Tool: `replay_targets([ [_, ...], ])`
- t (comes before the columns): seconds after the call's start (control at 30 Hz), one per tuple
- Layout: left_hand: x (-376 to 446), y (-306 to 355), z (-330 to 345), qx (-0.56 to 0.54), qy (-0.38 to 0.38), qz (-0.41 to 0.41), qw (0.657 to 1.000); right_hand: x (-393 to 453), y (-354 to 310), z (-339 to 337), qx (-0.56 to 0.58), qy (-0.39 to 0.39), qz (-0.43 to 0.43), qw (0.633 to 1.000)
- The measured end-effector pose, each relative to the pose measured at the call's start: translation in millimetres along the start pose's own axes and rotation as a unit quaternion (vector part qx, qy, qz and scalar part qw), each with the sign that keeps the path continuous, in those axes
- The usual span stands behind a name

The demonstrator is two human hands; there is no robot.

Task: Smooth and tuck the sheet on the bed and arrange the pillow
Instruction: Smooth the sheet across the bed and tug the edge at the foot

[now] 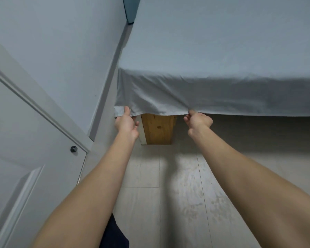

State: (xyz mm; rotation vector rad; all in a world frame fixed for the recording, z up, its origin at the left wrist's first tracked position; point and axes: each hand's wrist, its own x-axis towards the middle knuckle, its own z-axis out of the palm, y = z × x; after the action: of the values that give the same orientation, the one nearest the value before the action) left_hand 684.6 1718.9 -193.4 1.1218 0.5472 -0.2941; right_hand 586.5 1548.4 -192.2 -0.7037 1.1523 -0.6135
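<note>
At nine o'clock I see a pale door (25,140) with a small dark knob (73,149), set against the wall (61,42). Moving right, my left hand (126,125) reaches to the sheet's hanging corner at about eleven o'clock of the bed's near edge; the thumb lies on the cloth's hem and the fingers curl loosely beneath it, so it holds the edge. Between the hands a wooden bed leg (158,128) stands on the light floor (177,194). My right hand (198,122), at one o'clock from the leg, pinches the hem with fingers tightly curled. The grey sheet (213,51) covers the bed from centre to twelve o'clock, draping down the near side with creases toward both grips.
</note>
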Motion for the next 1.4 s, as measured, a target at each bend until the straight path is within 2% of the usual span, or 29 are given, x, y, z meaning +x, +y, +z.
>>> replay_targets([
  [0.33, 10, 14, -10, 0.083, 0.014, -0.043, 0.995, -7, 2, -6, -0.061, 0.041, 0.012, 0.997],
  [0.43, 7, 24, -11, 0.079, -0.023, -0.085, 0.993, -11, -1, -5, -0.075, 0.033, 0.016, 0.996],
  [0.5, -1, 33, -17, 0.091, -0.024, -0.113, 0.989, -15, -5, -4, -0.136, 0.043, 0.004, 0.99],
  [0.57, -13, 44, -22, 0.118, 0.025, -0.062, 0.991, -28, -14, -1, -0.248, 0.063, -0.03, 0.966],
  [0.63, -27, 61, -19, 0.196, 0.052, 0.111, 0.973, -47, -27, 7, -0.37, 0.067, -0.139, 0.916],
  [0.7, -39, 84, -2, 0.282, -0.009, 0.305, 0.91, -64, -41, 22, -0.449, 0.022, -0.324, 0.832],
  [0.77, -49, 117, 21, 0.361, -0.081, 0.446, 0.815, -81, -57, 42, -0.481, -0.025, -0.51, 0.712],
  [0.8, -50, 131, 32, 0.424, -0.116, 0.485, 0.756, -87, -65, 52, -0.51, -0.043, -0.565, 0.647],
  [0.83, -47, 140, 41, 0.507, -0.146, 0.507, 0.682, -89, -70, 60, -0.547, -0.063, -0.587, 0.594],
  [0.9, -39, 152, 51, 0.66, -0.196, 0.498, 0.527, -95, -75, 78, -0.642, -0.113, -0.554, 0.518],
  [0.93, -36, 154, 52, 0.714, -0.217, 0.475, 0.466, -96, -74, 85, -0.681, -0.136, -0.528, 0.489],
  [0.97, -33, 154, 52, 0.75, -0.236, 0.45, 0.423, -94, -71, 91, -0.705, -0.156, -0.509, 0.468],
  [1.0, -27, 152, 51, 0.77, -0.247, 0.431, 0.4, -91, -67, 95, -0.72, -0.166, -0.493, 0.459],
  [1.07, -18, 150, 49, 0.777, -0.256, 0.425, 0.388, -88, -59, 100, -0.726, -0.166, -0.485, 0.459],
  [1.23, -6, 136, 50, 0.755, -0.247, 0.468, 0.386, -83, -56, 95, -0.72, -0.159, -0.494, 0.461],
  [1.4, 1, 130, 56, 0.733, -0.244, 0.501, 0.39, -90, -84, 90, -0.75, -0.214, -0.441, 0.444],
])
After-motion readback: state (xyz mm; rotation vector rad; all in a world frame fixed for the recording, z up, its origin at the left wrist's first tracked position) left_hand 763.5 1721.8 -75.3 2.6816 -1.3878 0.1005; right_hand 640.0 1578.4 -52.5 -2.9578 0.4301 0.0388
